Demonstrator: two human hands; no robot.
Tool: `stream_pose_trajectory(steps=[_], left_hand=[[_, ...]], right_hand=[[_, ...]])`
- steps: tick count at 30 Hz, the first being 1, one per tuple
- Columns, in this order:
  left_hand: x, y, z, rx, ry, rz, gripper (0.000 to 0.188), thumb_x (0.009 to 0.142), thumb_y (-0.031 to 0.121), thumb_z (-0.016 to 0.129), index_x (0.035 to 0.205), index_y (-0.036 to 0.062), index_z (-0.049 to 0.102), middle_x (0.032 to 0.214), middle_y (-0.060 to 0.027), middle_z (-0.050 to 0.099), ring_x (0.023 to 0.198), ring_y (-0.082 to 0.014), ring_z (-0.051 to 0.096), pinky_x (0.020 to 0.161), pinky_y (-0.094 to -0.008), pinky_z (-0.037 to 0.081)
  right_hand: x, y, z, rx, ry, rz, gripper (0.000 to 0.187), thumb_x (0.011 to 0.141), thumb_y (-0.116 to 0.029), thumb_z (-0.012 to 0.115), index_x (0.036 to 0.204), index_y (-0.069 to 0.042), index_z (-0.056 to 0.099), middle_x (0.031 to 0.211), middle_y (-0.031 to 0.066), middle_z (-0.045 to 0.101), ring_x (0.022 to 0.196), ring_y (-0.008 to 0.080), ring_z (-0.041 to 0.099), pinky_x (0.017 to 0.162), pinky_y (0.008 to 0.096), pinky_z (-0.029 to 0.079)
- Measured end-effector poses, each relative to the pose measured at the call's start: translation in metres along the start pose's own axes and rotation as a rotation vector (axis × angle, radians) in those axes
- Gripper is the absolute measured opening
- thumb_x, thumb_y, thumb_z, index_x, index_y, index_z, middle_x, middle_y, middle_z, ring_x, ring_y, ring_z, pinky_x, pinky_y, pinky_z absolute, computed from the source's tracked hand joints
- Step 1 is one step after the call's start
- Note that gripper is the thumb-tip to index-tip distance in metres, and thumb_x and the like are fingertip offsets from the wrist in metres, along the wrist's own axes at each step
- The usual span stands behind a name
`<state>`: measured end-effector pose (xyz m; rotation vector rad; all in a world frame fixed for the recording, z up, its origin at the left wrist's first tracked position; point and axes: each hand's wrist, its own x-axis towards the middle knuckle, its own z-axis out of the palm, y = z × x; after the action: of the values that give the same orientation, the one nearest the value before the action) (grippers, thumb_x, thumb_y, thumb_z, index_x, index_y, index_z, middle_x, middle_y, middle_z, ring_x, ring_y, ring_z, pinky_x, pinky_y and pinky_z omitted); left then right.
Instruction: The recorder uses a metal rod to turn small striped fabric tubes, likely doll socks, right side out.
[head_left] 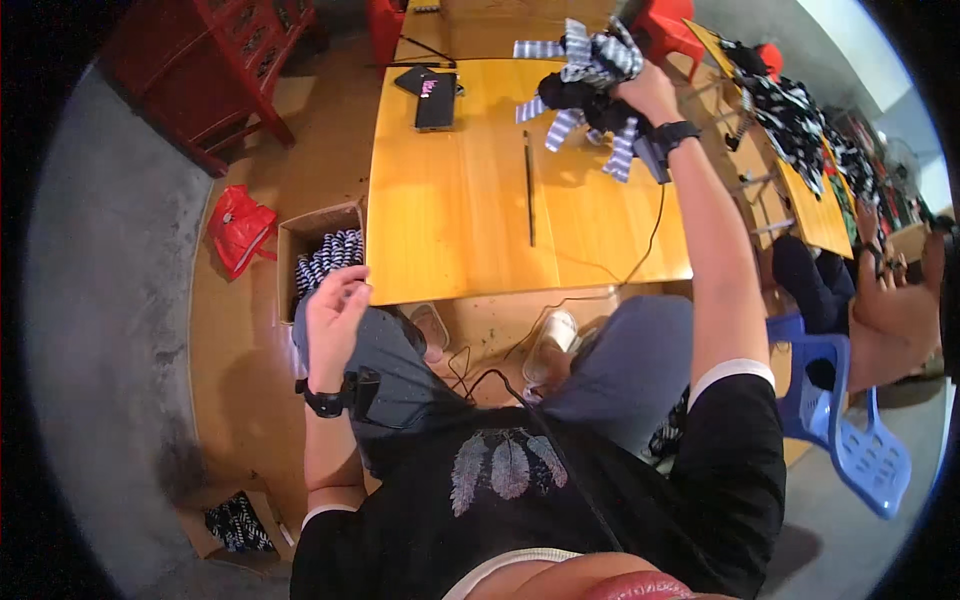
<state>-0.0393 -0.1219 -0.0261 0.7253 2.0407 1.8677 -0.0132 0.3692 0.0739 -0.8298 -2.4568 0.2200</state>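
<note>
My right hand (652, 97) reaches to the far right of the yellow table (450, 220) and is closed on a bundle of black and white striped fabric strips (600, 60). Several striped ends and a dark mass hang from the bundle over the table; most of my right fingers are hidden by it. My left hand (335, 320) hovers by the table's near left corner, loosely curled with its fingers apart and nothing visible in it. Right beside it, a cardboard box (290, 250) holds striped coils (328, 260).
A black phone (436, 102) and a thin dark stick (529, 190) lie on the table. A cable (655, 235) runs over the table's front edge. On the floor at left are a red bag (240, 232) and another box (265, 510). At right, a person sits near a blue chair (830, 400).
</note>
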Motion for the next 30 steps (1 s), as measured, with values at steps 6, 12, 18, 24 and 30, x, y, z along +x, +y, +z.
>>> stream_pose_trajectory(steps=[6,12,18,24,30], left_hand=[[0.053,0.027,0.070,0.318,-0.296,0.106,0.021,0.075,0.009,0.057,0.094,0.0006,0.055,0.088,-0.0081,0.056,0.074,-0.0147,0.055,0.061,-0.0248,0.044],[0.093,0.016,0.144,0.569,-0.553,0.366,0.029,0.074,0.018,0.057,0.098,0.0007,0.054,0.097,-0.0136,0.053,0.087,-0.0244,0.053,0.073,-0.0317,0.043],[0.103,-0.021,0.203,0.889,-0.586,0.465,0.050,0.076,0.030,0.054,0.112,-0.0043,0.044,0.120,-0.0214,0.039,0.113,-0.0334,0.037,0.090,-0.0382,0.033],[0.089,-0.022,0.199,1.095,-0.676,0.409,0.054,0.077,0.033,0.053,0.113,-0.0065,0.043,0.126,-0.0258,0.032,0.119,-0.0359,0.029,0.097,-0.0400,0.028],[0.106,-0.022,0.193,0.997,-0.428,0.596,0.043,0.073,0.027,0.058,0.101,-0.0052,0.051,0.120,-0.0225,0.038,0.113,-0.0335,0.036,0.089,-0.0423,0.035]], right_hand=[[0.019,0.004,0.093,-0.089,-0.306,0.111,0.071,0.047,-0.030,0.073,0.108,-0.005,0.047,0.095,0.0173,0.059,0.088,0.0308,0.057,0.073,0.0382,0.047],[-0.007,0.003,0.093,0.070,-0.263,0.107,0.106,0.043,-0.047,0.077,0.128,-0.010,0.026,0.124,0.0295,0.030,0.108,0.0412,0.041,0.088,0.0412,0.038],[-0.049,0.007,0.037,0.270,-0.022,0.049,0.061,0.059,-0.040,0.068,0.105,-0.003,0.055,0.102,0.0208,0.055,0.095,0.0305,0.054,0.082,0.0343,0.043],[-0.110,0.023,0.036,0.448,-0.422,0.244,0.046,0.061,-0.035,0.068,0.089,0.001,0.061,0.079,0.0138,0.063,0.075,0.0264,0.060,0.067,0.0327,0.047],[-0.150,0.032,0.094,0.195,-0.211,0.018,0.029,0.061,-0.028,0.069,0.072,-0.002,0.062,0.066,0.0105,0.062,0.060,0.0235,0.059,0.056,0.0323,0.047]])
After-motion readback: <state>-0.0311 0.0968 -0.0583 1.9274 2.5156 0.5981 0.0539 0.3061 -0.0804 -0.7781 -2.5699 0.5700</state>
